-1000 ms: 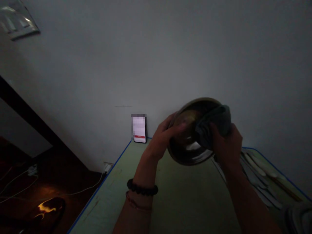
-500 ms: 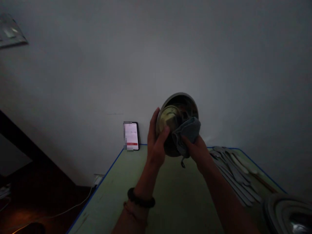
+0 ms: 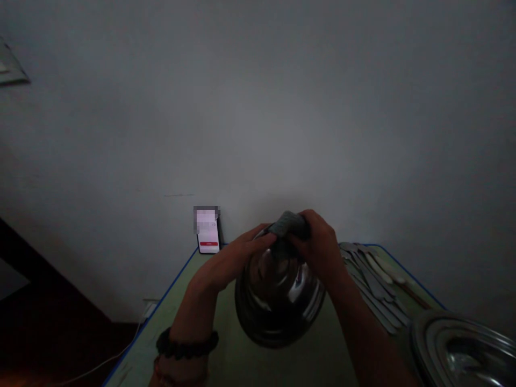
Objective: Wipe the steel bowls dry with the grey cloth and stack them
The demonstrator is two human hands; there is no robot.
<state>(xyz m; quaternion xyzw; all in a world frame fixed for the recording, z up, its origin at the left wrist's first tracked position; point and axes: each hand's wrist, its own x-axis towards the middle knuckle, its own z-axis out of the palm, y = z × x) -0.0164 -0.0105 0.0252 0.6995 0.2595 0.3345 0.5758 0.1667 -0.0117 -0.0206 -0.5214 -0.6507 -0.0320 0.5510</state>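
Note:
A shiny metal bowl (image 3: pixel 284 306) is held up over the table in front of me, its wide round edge low and towards me. My left hand (image 3: pixel 242 247) grips the bowl's upper left part, with the thumb lying against the cloth. A grey cloth (image 3: pixel 291 221) is bunched in my right hand (image 3: pixel 318 242) and pressed on the top of the bowl. Part of the bowl's upper end is hidden behind the cloth and fingers.
The green table (image 3: pixel 226 344) has a blue edge and meets a plain wall. A lit phone (image 3: pixel 208 234) leans at the back left. Several metal utensils (image 3: pixel 374 279) lie to the right, near stacked metal dishes (image 3: pixel 455 344). A white cable (image 3: pixel 108 363) hangs at left.
The bowl has turned from its open inside facing me to a domed, shiny side, and sits lower. The cloth has moved from the bowl's inside to its top end.

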